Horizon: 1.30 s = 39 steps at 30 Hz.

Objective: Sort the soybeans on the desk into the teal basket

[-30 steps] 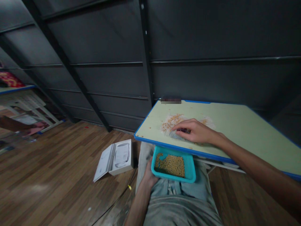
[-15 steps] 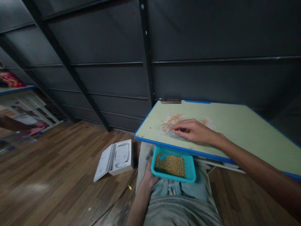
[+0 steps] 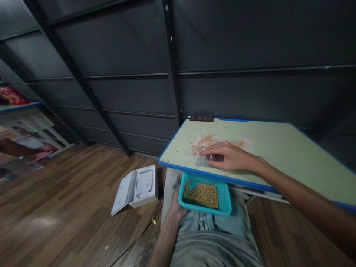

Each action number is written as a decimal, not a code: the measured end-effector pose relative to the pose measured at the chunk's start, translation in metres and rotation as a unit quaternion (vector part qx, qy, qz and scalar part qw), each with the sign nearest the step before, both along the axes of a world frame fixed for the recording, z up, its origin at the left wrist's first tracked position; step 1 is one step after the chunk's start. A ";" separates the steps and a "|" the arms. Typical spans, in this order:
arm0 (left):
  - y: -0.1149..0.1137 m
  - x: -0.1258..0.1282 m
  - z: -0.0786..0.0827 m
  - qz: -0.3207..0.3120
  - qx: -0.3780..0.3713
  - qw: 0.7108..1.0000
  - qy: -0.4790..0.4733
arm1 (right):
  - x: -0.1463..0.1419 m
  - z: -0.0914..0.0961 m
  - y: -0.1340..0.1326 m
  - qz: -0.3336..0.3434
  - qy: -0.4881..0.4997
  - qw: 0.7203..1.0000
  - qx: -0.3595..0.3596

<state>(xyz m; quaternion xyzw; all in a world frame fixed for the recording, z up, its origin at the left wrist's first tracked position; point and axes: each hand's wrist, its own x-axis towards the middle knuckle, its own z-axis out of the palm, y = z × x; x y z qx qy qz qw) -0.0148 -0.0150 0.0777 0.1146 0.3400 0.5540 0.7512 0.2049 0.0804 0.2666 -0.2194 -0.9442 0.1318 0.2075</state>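
My left hand (image 3: 178,205) grips the left side of a turquoise plastic tray (image 3: 226,198) over my lap. Round, tan, bean-like grains (image 3: 204,194) cover part of its bottom. Above the table (image 3: 283,155), my right hand (image 3: 226,154) is open, with thumb and forefinger apart and the other fingers curled, partly in shadow. Beneath its fingertips lies a greyish, see-through thing (image 3: 200,161) whose kind I cannot make out. Orange and pale bits (image 3: 207,141) are spread on whitish material around the hand. Whether the fingertips touch anything is hidden.
A dark, flat phone-like object (image 3: 201,118) lies at the table's far edge, by the dark panelled wall (image 3: 133,92). An opened white box (image 3: 143,185) and a cable (image 3: 139,235) are on the wooden floor. At far left, another person's hand (image 3: 43,152) reaches near a second table.
My right hand's thumb and forefinger have spread further apart, showing the shaded inner fingers. My left hand and the tray stay in place.
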 end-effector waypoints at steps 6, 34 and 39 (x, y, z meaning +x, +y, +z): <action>0.001 0.000 -0.003 0.005 -0.008 1.000 -0.013 | -0.001 0.001 0.001 0.001 0.006 1.000 -0.014; 0.000 -0.001 -0.006 0.002 0.001 1.000 -0.005 | 0.002 0.002 0.002 -0.046 -0.001 0.999 0.009; 0.000 0.000 -0.003 0.006 -0.013 1.000 0.005 | 0.002 0.002 0.002 -0.047 0.001 0.999 0.005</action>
